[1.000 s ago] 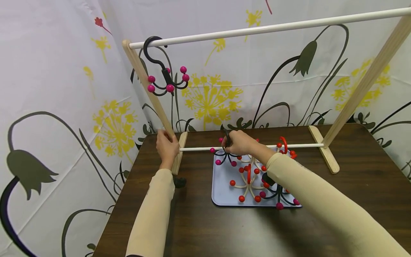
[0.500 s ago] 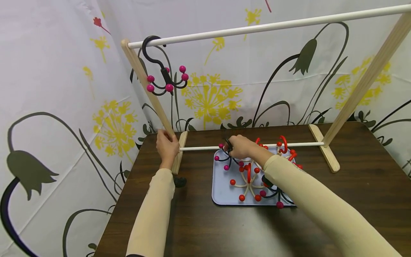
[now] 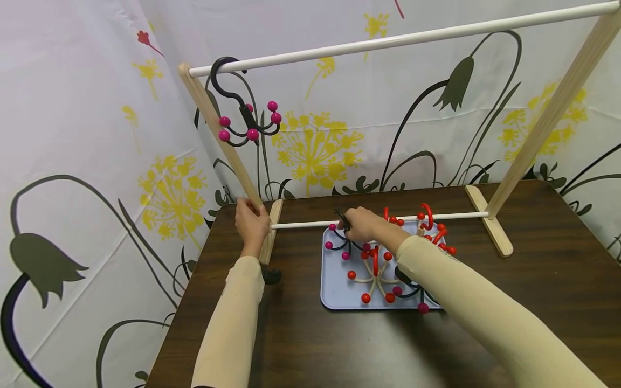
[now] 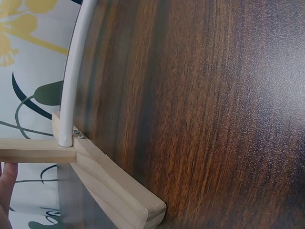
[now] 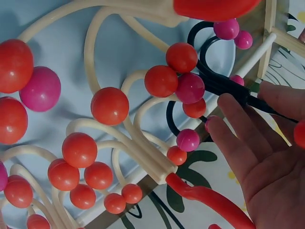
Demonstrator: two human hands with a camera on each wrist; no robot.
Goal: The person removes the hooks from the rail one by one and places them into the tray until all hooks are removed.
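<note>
My left hand [image 3: 252, 221] grips the left wooden post [image 3: 230, 156] of a rack, near its foot; one finger shows at the post's edge in the left wrist view. With my right hand [image 3: 364, 223] I hold the stem of a black hook hanger [image 5: 224, 86] with magenta balls on its curved arms. It is at the back left corner of the pale blue tray [image 3: 335, 293]. Beside it, a cream hanger [image 3: 375, 277] with red balls and a red hook sits in the tray. Another black hanger [image 3: 421, 293] is partly hidden under my right sleeve.
One black hanger with magenta balls [image 3: 249, 118] hangs at the left end of the rack's white top rod [image 3: 388, 47]. A lower white rod [image 3: 301, 224] passes behind the tray's back. More red-hooked hangers [image 3: 427, 215] crowd the tray's back right. A patterned curtain [image 3: 315, 156] stands behind.
My right hand has carried the black hanger slightly right and down, lower over the tray's back left corner. The left hand stays on the post.
</note>
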